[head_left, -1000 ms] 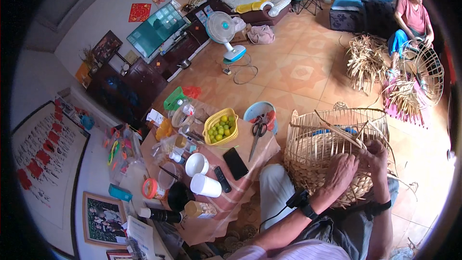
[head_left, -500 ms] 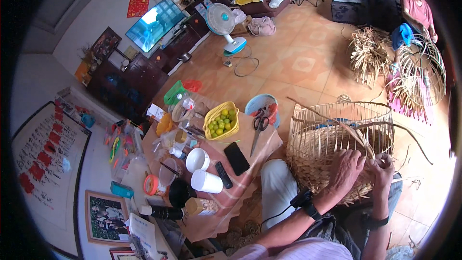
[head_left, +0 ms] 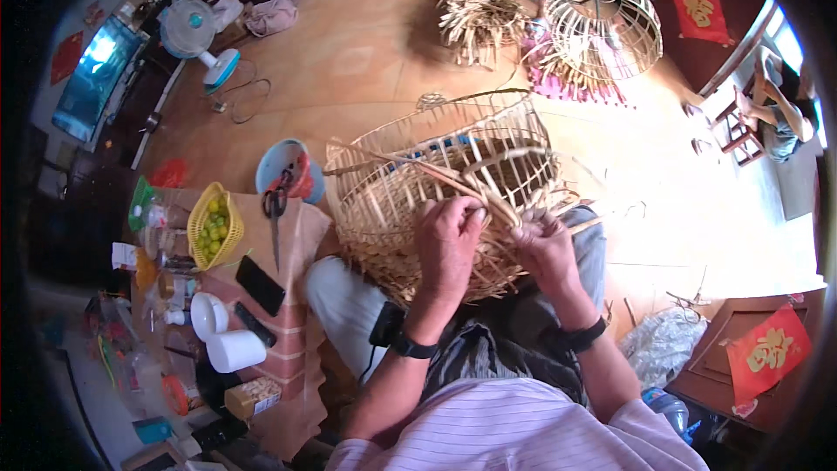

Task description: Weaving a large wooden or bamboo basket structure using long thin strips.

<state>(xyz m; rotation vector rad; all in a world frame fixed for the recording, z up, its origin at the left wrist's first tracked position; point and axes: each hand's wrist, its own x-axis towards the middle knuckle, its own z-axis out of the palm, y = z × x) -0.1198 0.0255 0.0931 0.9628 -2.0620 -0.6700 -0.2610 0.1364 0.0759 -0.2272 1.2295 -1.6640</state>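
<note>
head view: pale strips (head_left: pixel 493 201) pinched at a part-woven basket (head_left: pixel 375 235)

the basket sits between the person's knees (head_left: pixel 340 296), tilted, its lower wall densely woven and its upper ribs bare and open. the left hand (head_left: pixel 449 240) is closed, thumb and fingertips pinching the strips on the near side. just beside it, the right hand (head_left: pixel 547 251) grips the strips too, fingers curled in. loose ends stick out to the right.

on the table (head_left: pixel 303 231) at the left lie scissors (head_left: pixel 275 203), a black phone (head_left: pixel 261 285) and a yellow basket (head_left: pixel 193 235) of green-yellow fruit (head_left: pixel 212 235). farther off on the floor (head_left: pixel 349 70), a heap of dry strips (head_left: pixel 481 17) lies near an open-ribbed frame (head_left: pixel 635 13).
</note>
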